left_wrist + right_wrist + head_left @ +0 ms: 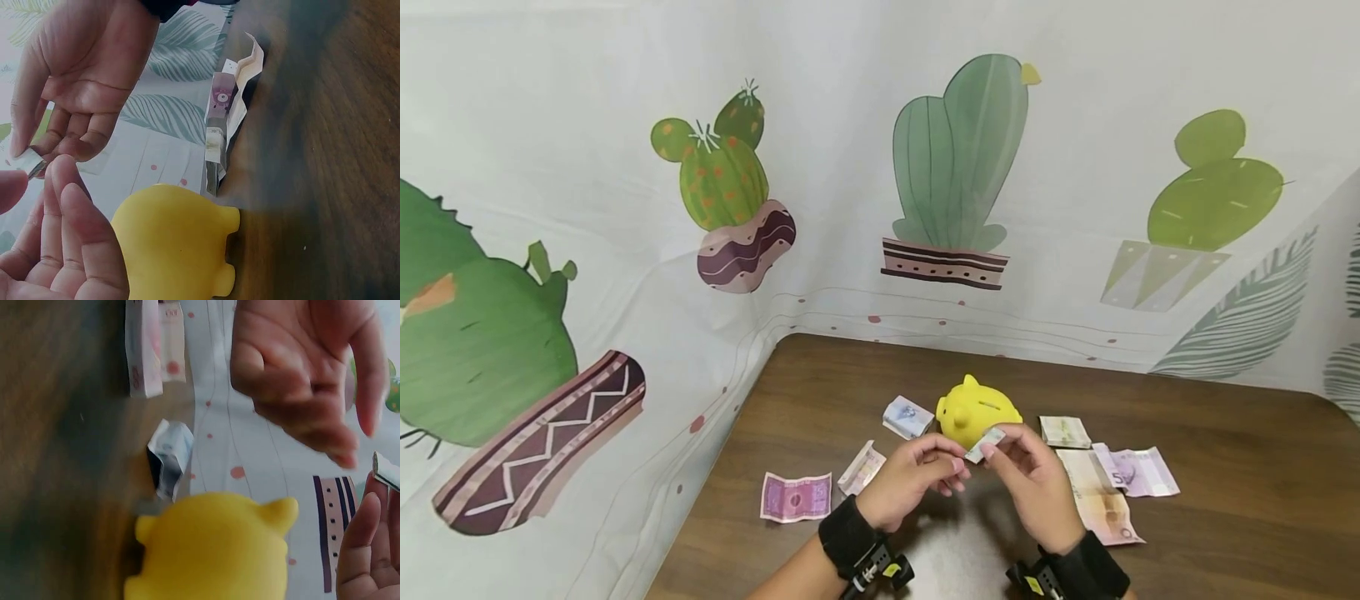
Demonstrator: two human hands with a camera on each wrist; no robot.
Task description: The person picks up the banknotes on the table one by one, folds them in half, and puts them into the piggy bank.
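Across the back hangs a white cloth (835, 50), and right in its middle stands a printed blue-green cactus (958, 158) in a striped pot (943, 265)! Left of that, a spotted cactus (724, 183); further left, a big dark-green cactus (490, 350), its zigzag pot (542, 442) tilted. Over right, a lime-green cactus (1213, 204), then a feathery leaf (1247, 317). Below, the brown wooden table (1240, 467).

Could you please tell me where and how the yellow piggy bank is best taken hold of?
I'd grip the piggy bank by both flanks of its rounded body, probably from above: it stands upright on stubby feet, slot up, while the left hand and right hand are at its near side.
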